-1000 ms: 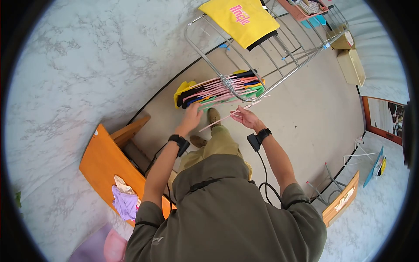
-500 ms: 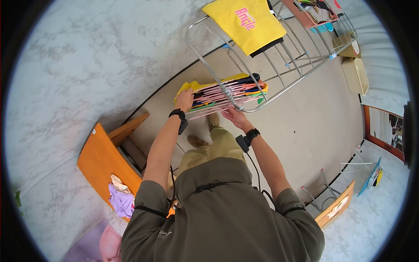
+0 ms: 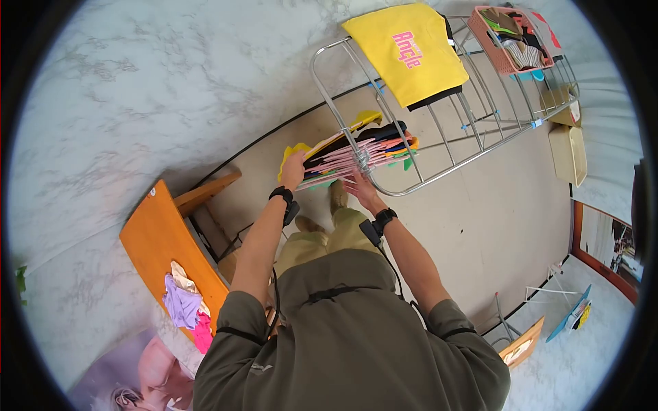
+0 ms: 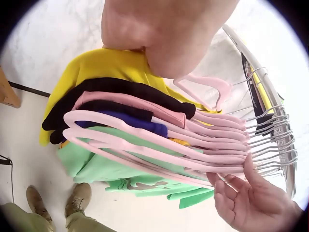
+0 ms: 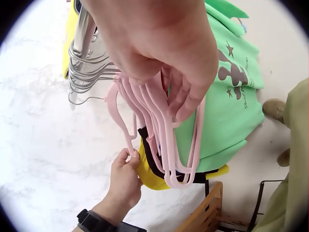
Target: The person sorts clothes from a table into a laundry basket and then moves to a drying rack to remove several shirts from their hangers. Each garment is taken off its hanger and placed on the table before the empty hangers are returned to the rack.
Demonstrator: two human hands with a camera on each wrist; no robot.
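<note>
While left grip point(image 5: 124, 176) pinches hangers point(image 4: 159, 145), right grip point(image 4: 246, 203) touching

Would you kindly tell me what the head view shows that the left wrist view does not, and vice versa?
Head only: a lettered yellow shirt spread on the metal rack, a pink basket, an orange board. Left wrist only: the dark print on the green garment. Both: the left hand holding the pink hangers at one end, the right hand touching them near the hooks.
</note>
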